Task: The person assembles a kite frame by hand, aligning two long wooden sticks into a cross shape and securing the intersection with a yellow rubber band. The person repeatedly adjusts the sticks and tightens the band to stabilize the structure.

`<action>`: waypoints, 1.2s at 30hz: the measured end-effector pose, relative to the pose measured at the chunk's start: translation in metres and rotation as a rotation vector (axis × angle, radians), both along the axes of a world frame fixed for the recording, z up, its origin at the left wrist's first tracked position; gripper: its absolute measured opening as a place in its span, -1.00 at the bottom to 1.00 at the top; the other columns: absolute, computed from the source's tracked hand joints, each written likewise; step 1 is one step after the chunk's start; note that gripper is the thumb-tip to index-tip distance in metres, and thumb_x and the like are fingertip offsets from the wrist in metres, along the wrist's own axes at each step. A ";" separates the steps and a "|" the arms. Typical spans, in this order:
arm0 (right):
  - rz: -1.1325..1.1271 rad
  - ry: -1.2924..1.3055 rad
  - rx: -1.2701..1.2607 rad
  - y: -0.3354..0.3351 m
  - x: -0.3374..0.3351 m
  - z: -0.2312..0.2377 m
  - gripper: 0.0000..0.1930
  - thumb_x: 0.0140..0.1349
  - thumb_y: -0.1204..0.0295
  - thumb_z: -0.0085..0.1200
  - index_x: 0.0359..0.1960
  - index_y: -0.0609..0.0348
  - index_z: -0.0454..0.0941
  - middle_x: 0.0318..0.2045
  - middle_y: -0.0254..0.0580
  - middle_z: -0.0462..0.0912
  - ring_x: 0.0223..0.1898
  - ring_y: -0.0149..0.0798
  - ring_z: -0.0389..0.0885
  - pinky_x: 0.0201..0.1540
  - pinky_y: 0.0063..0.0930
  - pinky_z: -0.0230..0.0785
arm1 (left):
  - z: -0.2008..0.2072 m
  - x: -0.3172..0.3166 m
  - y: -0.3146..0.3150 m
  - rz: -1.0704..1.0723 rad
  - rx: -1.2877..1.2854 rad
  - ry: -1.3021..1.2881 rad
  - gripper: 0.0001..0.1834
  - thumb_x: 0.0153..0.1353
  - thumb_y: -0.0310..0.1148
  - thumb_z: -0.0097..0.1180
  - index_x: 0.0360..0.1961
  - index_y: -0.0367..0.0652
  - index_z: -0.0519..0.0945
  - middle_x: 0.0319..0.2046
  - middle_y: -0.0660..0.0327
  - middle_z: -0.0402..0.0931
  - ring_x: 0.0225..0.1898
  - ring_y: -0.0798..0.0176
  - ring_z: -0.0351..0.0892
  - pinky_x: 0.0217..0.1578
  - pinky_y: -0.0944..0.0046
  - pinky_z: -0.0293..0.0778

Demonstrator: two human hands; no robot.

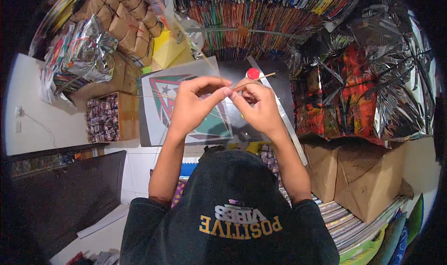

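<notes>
Head view: I see left hand (195,102) and right hand (261,110) pinching at least one stick (268,75); beyond fingers, one red cap (253,73).

Fingers (220,95) partly hide a thin stick (267,76); the left hand (193,104) partly hides a patterned sheet (212,125).

Bare tabletop (285,83) between stick (267,75) and packages (337,93)

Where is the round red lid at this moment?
In the head view, the round red lid is right of centre in the upper half, just beyond the right hand, beside the upper end of the long strip.
</notes>
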State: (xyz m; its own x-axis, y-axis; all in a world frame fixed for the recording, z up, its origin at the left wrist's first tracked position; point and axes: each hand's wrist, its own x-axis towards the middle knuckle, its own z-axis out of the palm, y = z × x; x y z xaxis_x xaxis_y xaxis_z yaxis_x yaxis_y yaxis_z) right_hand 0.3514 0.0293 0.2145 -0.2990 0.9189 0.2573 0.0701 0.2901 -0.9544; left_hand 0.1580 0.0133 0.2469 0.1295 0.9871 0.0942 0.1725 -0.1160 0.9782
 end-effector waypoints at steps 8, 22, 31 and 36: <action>-0.233 0.092 -0.111 -0.019 -0.013 -0.003 -0.87 0.24 0.52 0.20 -0.20 0.26 0.61 -0.59 -0.30 0.47 -0.51 -0.51 0.43 -0.46 -0.52 0.28 | -0.012 0.003 0.006 0.090 -0.098 -0.113 -0.81 0.31 -0.40 0.28 -0.18 -0.34 0.71 -0.34 0.26 0.66 -0.39 0.47 0.56 -0.33 0.43 0.49; -0.197 -0.331 0.068 -0.043 -0.020 0.014 -0.91 0.21 0.46 0.21 -0.28 0.14 0.60 -0.40 -0.10 0.52 -0.39 -0.07 0.58 -0.32 -0.22 0.43 | -0.025 0.016 -0.002 0.248 -0.089 -0.147 -0.83 0.36 -0.39 0.21 -0.20 -0.30 0.69 -0.39 0.30 0.63 -0.42 0.52 0.49 -0.39 0.47 0.42; -0.281 -0.327 0.181 -0.049 -0.013 0.010 -0.90 0.18 0.48 0.24 -0.28 0.14 0.63 -0.18 -0.12 0.48 -0.15 -0.06 0.55 -0.10 -0.22 0.42 | -0.032 0.016 -0.004 0.343 0.011 -0.146 -0.85 0.37 -0.42 0.20 -0.17 -0.30 0.66 -0.36 0.32 0.62 -0.34 0.53 0.51 -0.32 0.48 0.42; -0.333 -0.085 0.089 -0.039 -0.001 -0.001 -0.90 0.23 0.50 0.20 -0.28 0.20 0.55 -0.16 -0.11 0.53 -0.10 -0.15 0.53 -0.02 -0.32 0.38 | -0.029 0.009 -0.002 0.313 0.051 -0.165 -0.87 0.36 -0.45 0.20 -0.15 -0.29 0.64 -0.34 0.33 0.61 -0.30 0.53 0.52 -0.26 0.48 0.43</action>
